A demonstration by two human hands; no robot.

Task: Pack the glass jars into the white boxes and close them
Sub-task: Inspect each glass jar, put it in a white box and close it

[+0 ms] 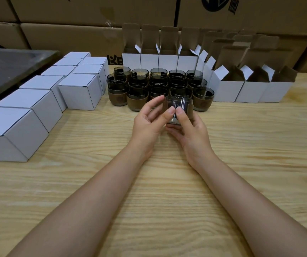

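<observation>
I hold one smoked glass jar (181,106) just above the wooden table (167,182), in front of the jar cluster. My right hand (189,132) grips it from below and the side, thumb on its front. My left hand (149,123) touches its left side with thumb and fingertips. Several more dark glass jars with brown sleeves (137,97) stand in rows behind. Open white boxes (225,90) with raised flaps stand at the right and along the back (149,60). Closed white boxes (80,91) sit at the left.
A row of closed white boxes (13,134) runs along the left side toward me. A dark metal surface (10,71) lies at far left. Large brown cartons (74,34) form a wall behind the table.
</observation>
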